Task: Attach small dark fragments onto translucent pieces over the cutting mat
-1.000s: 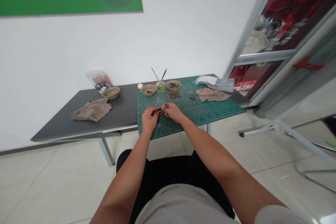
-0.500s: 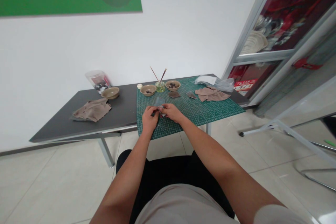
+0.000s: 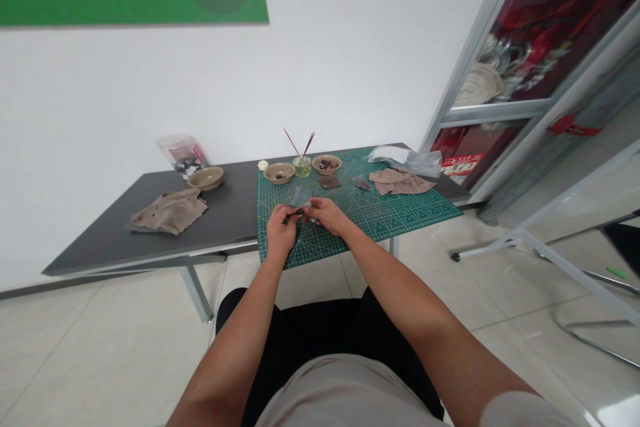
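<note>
My left hand is closed around a small dark piece, too small for me to name. Fingers pinched, my right hand meets it at the front of the green cutting mat and grips a small pale grey scrap, mostly hidden by the fingers. Just beyond the fingertips lies a small blue-grey sheet. Farther back are a brown flat packet or sheet and a grey one.
Two tan bowls, one left and one right, hold dark bits beside a glass jar with brushes. Brown cloths lie left and right. A plastic bag, another bowl and a clear tub stand near the wall.
My left hand has turned and drawn slightly away from the right, so the dark piece shows more. The blue-grey sheet is more exposed, and the view has shifted a little.
</note>
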### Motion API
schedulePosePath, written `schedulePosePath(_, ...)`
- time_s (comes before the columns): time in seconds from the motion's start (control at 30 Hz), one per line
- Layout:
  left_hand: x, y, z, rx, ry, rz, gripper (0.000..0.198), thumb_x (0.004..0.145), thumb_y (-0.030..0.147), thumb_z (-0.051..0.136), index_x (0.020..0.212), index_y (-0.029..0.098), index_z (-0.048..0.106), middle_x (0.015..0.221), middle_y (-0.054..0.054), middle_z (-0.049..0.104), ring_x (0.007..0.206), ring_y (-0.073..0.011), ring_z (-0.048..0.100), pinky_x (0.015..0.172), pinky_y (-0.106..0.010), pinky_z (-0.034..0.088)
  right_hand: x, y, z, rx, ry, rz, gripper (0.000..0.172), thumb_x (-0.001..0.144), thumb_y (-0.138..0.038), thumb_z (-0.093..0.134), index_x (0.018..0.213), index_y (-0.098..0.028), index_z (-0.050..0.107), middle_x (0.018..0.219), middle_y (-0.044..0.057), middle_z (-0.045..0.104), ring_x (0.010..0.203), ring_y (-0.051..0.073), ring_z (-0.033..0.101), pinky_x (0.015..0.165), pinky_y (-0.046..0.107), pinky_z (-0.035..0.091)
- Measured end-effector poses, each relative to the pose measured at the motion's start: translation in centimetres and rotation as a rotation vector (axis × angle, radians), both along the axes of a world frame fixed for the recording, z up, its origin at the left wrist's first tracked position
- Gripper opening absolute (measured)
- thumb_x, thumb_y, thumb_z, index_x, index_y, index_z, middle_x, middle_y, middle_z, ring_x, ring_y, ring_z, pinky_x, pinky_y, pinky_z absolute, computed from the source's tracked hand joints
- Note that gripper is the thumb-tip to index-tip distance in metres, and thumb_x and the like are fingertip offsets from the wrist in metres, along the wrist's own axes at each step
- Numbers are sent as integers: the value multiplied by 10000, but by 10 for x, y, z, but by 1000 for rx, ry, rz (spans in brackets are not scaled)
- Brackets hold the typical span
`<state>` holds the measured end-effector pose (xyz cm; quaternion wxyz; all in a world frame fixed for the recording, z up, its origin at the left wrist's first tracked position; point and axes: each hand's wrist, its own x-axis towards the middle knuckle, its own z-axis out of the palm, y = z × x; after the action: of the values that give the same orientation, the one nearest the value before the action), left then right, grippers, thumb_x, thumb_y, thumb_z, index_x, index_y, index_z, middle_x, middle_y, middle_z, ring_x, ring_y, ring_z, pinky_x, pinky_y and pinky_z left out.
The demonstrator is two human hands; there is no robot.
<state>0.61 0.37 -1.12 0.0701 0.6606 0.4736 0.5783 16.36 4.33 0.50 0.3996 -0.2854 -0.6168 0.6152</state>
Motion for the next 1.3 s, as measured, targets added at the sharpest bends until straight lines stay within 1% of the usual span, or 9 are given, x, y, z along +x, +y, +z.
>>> schedulePosePath(0.1,-1,0,0,1,10,3,59,795,172,623,807,205,670,813,-13,624,790,-161,592,743,-301,485,0,-2,4,-23,-40,70,532,669,-602,730,894,-130,629,604,-7,615,507,79,483,437,190,237)
schedulePosePath(0.17,0,0,0,-9,28,20,75,799,165,613,816,206,673,821,-17,618,798,-163,591,747,-301,488,-1,-2,5,-43,-33,89,525,656,-589,746,874,-126,629,596,-11,606,519,89,512,460,195,284)
schedulePosePath(0.37,3,-1,-1,-23,95,14,123,813,146,586,877,205,673,882,-35,644,852,-169,609,791,-311,497,-7,-2,3,-92,98,-27,508,532,-502,849,784,-153,578,661,-30,610,555,87,536,545,217,400)
schedulePosePath(0.47,2,-1,-1,-30,67,15,100,801,137,598,814,207,668,850,-27,658,842,-169,617,788,-310,498,-6,-2,4,-86,56,-37,497,530,-509,847,725,-159,554,633,-31,596,543,91,532,527,215,387)
schedulePosePath(0.63,1,-1,1,-33,9,-28,52,802,198,642,818,215,689,843,-22,668,812,-162,622,757,-304,502,-2,-5,9,-70,28,-79,491,581,-549,808,712,-168,529,612,-30,575,538,92,517,492,202,339)
schedulePosePath(0.8,0,-1,4,-45,-38,3,58,794,219,651,797,221,709,821,-16,664,789,-158,616,751,-308,503,-2,-3,11,-49,-36,18,486,653,-561,762,830,-136,605,661,-13,596,559,85,506,493,198,307)
schedulePosePath(0.93,1,-1,4,-72,-7,22,61,786,212,648,788,218,708,812,-15,655,784,-157,611,746,-310,504,-2,-3,10,-63,-32,0,511,612,-579,780,781,-133,595,642,-14,592,556,87,509,497,202,310)
schedulePosePath(1.07,1,-1,3,-74,24,-20,88,799,219,629,849,219,702,854,-24,666,812,-162,617,761,-313,506,-2,-2,8,-51,-9,-37,487,617,-557,783,780,-147,578,647,-15,595,559,97,527,503,208,330)
schedulePosePath(1.3,2,-2,4,-97,4,-3,78,788,180,601,790,215,670,824,-20,677,817,-170,625,784,-316,502,-8,-1,1,-52,24,-69,505,572,-570,795,761,-156,576,623,-25,598,541,100,529,538,224,372)
